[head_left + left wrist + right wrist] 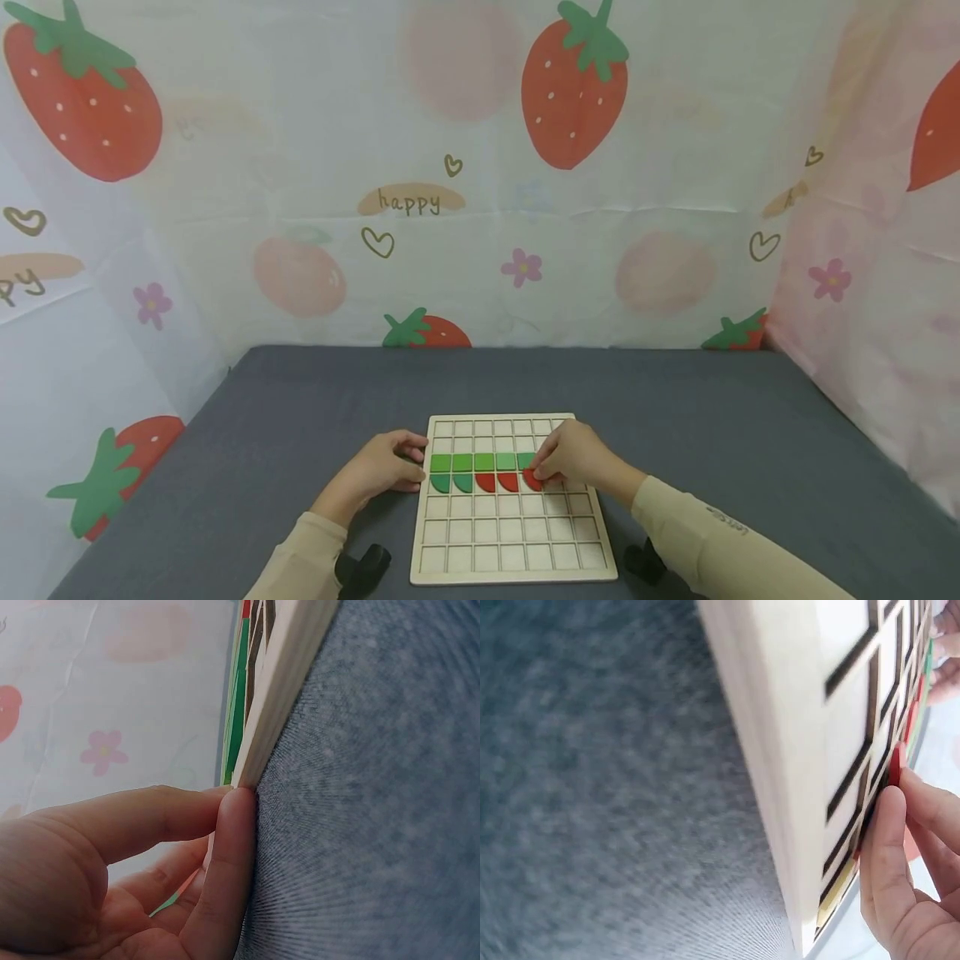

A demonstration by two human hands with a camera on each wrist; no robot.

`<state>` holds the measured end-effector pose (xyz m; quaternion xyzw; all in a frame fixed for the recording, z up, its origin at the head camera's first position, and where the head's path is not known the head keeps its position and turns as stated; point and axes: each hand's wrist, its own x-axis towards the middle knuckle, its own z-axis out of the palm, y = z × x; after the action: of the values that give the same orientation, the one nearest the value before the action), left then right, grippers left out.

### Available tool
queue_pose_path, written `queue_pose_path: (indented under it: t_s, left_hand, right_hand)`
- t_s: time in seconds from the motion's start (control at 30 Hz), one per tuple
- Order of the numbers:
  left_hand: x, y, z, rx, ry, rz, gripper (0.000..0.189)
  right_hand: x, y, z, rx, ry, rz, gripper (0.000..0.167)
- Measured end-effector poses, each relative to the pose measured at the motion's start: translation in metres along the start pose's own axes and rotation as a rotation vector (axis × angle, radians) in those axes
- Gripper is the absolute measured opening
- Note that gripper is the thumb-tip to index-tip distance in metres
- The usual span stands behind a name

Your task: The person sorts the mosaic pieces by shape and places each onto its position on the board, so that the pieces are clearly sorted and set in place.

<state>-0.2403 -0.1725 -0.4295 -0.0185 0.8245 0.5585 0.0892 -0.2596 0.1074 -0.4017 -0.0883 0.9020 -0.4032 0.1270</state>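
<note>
A pale wooden grid board (499, 531) lies on the dark cloth. My left hand (384, 465) holds the board's left edge, thumb and finger meeting there in the left wrist view. My right hand (579, 454) pinches a red quarter-circle piece (897, 763) between thumb and finger, tilted at a cell of the lower filled row. To its left in that row sit two red quarter-circle pieces (507, 482) and two dark green ones (463, 482). Above runs a row of green square pieces (483, 462), its right end hidden by my right hand.
A yellow piece (836, 892) shows on the board beyond my right hand in the right wrist view. Grey-blue cloth (315, 392) covers the table around the board. Strawberry-print curtains (480, 275) stand behind and at both sides.
</note>
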Motion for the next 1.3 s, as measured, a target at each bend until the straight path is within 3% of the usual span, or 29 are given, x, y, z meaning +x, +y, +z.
queue_pose_path:
  t_s: [0.6, 0.73, 0.9, 1.3]
  left_hand:
    - [0.002, 0.0, 0.001, 0.009, -0.002, -0.009, 0.051]
    - [0.002, 0.0, 0.001, 0.008, 0.0, -0.004, 0.05]
    - [0.002, 0.0, 0.002, 0.003, 0.011, -0.009, 0.05]
    - [0.001, 0.0, 0.0, 0.006, 0.009, -0.004, 0.05]
  right_hand:
    - [-0.006, -0.002, -0.003, -0.05, 0.025, 0.013, 0.008]
    - [-0.015, 0.005, -0.015, 0.024, 0.0, 0.01, 0.002]
    - [-0.029, 0.017, -0.038, 0.128, -0.045, 0.0, 0.014]
    - [-0.06, 0.055, -0.086, 0.243, -0.073, 0.02, 0.038]
